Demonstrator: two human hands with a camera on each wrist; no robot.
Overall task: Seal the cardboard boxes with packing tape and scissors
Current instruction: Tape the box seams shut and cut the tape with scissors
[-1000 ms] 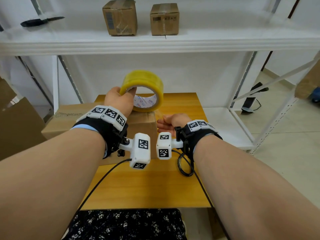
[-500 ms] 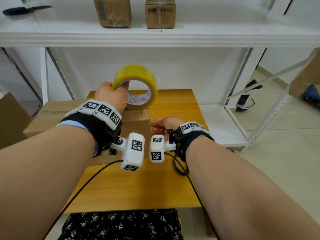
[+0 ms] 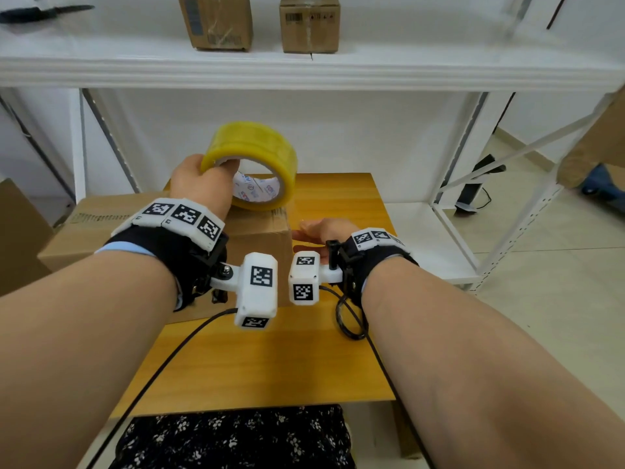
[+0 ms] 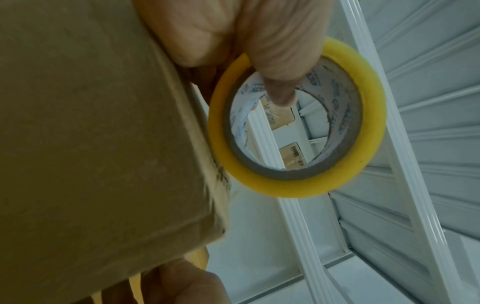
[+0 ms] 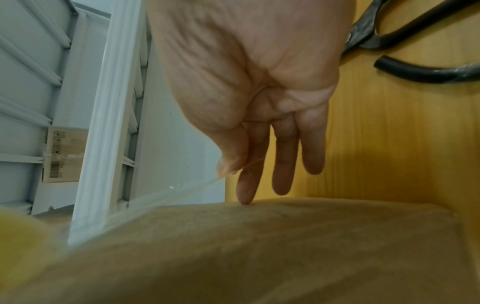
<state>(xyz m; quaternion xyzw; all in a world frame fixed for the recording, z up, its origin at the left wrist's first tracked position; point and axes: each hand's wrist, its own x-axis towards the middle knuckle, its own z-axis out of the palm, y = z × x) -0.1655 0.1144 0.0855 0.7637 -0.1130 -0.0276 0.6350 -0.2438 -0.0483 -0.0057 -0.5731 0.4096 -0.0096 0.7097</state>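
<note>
A white metal shelving unit (image 3: pixel 304 67) rises behind a small orange-brown wooden table (image 3: pixel 270 360). On the table's far left corner lies a long brown cardboard box (image 3: pixel 101 225), its long axis running left to right, its left end overhanging the table's left edge.

Just above the box's right end, the left hand (image 3: pixel 199 184) holds a yellow roll of clear packing tape (image 3: pixel 252 164) on edge, thumb hooked inside the core and fingers curled over the outer rim. The roll's open core faces the person.

The right hand (image 3: pixel 321 231) is beside the box's right end. Its thumb and forefinger pinch a thin clear strip of tape (image 5: pixel 182 191) that stretches back toward the roll, while the other fingers (image 5: pixel 285 164) point straight at the box end. The strip seems held taut for laying along the box's top seam.

Black-handled scissors (image 5: pixel 405 41) lie on the table just beside the right hand, probably kept within reach for cutting.
</note>
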